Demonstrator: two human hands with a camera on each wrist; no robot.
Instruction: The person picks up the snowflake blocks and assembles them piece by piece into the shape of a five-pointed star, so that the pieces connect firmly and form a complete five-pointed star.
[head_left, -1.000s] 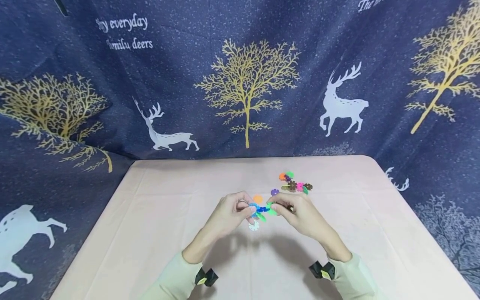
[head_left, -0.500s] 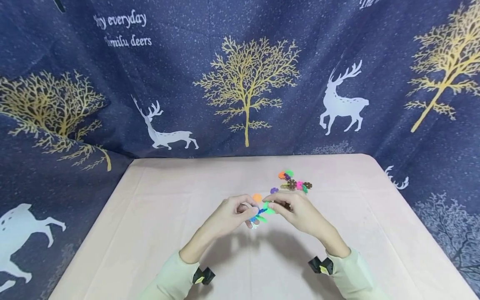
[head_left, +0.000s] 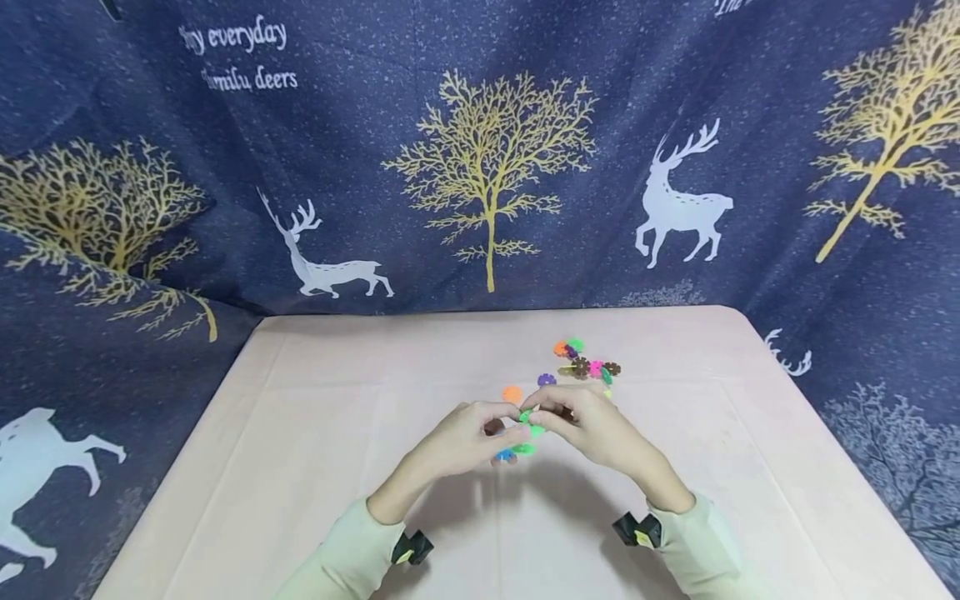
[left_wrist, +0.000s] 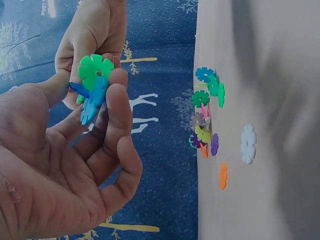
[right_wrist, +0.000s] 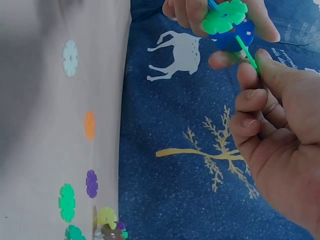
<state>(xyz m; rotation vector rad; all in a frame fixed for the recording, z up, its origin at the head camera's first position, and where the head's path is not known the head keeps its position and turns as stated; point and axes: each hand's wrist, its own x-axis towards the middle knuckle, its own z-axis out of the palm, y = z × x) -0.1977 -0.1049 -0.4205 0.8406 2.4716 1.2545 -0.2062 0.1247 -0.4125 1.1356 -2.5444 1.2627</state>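
Both hands meet over the table on a small joined cluster of plastic snowflake discs. My left hand (head_left: 468, 437) pinches its dark blue snowflake disc (right_wrist: 232, 41) between thumb and fingers. A light blue snowflake disc (left_wrist: 92, 105) and a green one (right_wrist: 225, 17) are joined on and hang on the left hand's side. Thumb and forefinger of my right hand (head_left: 592, 421) pinch another green snowflake disc (right_wrist: 247, 55), seen edge-on in the right wrist view, its edge against the dark blue disc. Whether it is fully slotted in cannot be told.
On the pale tablecloth (head_left: 300, 467) lie loose orange (head_left: 512, 393), purple (head_left: 547, 379) and white (left_wrist: 248, 144) snowflake discs. Farther right sits a joined group of several coloured discs, including a brown disc (head_left: 581, 367). A blue curtain (head_left: 450, 250) with printed deer hangs behind the table.
My left hand has shifted slightly right, its fingers closer to the right hand's. The cluster has turned, its light blue disc now lower, and the dark blue disc has become hidden in the head view.
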